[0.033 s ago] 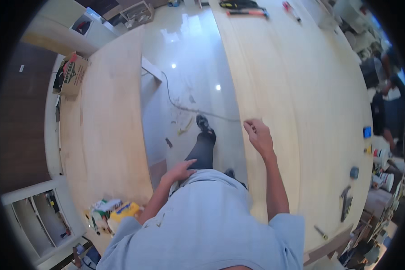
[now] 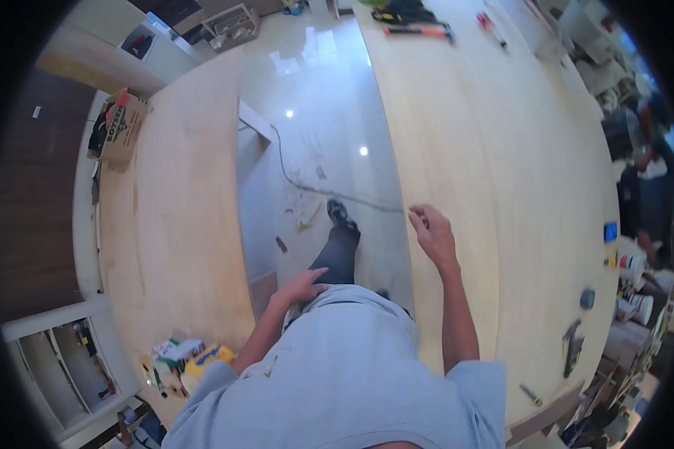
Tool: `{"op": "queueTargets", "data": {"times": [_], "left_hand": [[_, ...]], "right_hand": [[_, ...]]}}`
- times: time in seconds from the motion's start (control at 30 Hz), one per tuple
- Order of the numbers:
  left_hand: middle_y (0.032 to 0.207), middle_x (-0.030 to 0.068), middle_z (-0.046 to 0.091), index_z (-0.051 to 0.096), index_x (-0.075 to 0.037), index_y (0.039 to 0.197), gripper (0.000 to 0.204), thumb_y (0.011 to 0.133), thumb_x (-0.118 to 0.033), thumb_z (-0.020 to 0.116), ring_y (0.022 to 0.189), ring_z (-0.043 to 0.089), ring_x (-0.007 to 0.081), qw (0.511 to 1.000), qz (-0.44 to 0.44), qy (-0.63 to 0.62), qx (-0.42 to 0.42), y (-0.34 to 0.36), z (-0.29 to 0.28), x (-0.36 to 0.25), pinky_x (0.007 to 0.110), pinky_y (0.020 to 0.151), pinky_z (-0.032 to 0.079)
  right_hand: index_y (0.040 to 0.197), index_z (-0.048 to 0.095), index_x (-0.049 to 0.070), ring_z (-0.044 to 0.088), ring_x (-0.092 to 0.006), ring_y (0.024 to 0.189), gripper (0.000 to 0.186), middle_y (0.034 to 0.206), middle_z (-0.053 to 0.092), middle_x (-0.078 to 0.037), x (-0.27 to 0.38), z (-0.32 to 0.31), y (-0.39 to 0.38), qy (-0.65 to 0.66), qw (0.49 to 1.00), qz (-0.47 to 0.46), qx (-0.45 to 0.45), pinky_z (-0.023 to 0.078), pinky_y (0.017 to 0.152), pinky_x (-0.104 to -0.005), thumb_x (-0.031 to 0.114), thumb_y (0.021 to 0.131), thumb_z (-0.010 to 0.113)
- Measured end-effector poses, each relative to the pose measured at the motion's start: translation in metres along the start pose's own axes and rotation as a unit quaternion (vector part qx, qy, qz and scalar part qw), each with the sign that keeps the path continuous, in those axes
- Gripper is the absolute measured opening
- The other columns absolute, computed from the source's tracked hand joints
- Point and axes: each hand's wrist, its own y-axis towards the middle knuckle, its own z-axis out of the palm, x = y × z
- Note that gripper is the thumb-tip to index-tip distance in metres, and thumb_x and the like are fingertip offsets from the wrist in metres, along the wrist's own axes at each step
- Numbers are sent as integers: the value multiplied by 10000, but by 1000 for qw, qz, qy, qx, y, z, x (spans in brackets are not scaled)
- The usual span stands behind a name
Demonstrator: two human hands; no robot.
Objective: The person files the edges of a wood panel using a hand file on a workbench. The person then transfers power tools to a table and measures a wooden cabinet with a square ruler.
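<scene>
My left hand (image 2: 304, 286) rests by the front of my waist and upper thigh, its fingers stretched out and nothing seen in it. Over the left edge of the right-hand wooden panel (image 2: 494, 187), my right hand (image 2: 431, 230) is held with its fingers curled and thumb drawn in. Whatever the right fingertips may pinch is hidden or too small to name. A dark cable (image 2: 352, 199) crosses the floor and meets the panel edge near that hand.
Another wooden panel (image 2: 183, 194) lies on my left, with a cardboard box (image 2: 123, 127) and a yellow pack (image 2: 210, 358) on it. A hammer (image 2: 573, 348), a tape measure (image 2: 587, 298) and a bolt-like piece (image 2: 532, 395) lie right. Debris (image 2: 307, 213) litters the floor between.
The whole view has shifted slightly, so the panels and tools sit a little lower in the picture. Both hands keep nearly the same place and pose.
</scene>
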Motion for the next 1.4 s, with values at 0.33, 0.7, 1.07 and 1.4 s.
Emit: {"op": "queueTargets", "data": {"times": [0.33,0.7,1.07,1.4], "left_hand": [[1406,245,628,530,-86,1513,605,960,-238,724,1318,579,420,965,58,-5,-258,175,-349,17,480,1114,464],[1178,201,751,695,-23,1317,379,951,-120,718,1073,735,274,900,-2,-165,-403,305,-635,64,375,896,578],[636,68,645,780,-48,1157,364,890,-289,830,567,597,148,806,-233,-180,-513,412,-864,39,333,585,488],[908,106,741,666,-98,1409,555,889,-236,799,713,670,185,888,-116,-299,-329,614,-1087,128,363,714,562]], "right_hand": [[946,785,24,655,-170,656,375,695,694,-77,64,92,207,0,978,186,96,512,660,-327,384,1003,699],[1144,743,41,684,-183,751,312,846,729,-129,155,183,600,55,983,61,163,536,728,-343,320,1026,671],[1236,707,43,711,-197,780,306,934,737,-132,354,215,996,90,967,-75,227,560,756,-348,269,1033,676],[1330,656,52,731,-219,820,403,1004,760,-153,355,277,1245,-22,982,25,185,586,759,-365,253,987,724]]}}
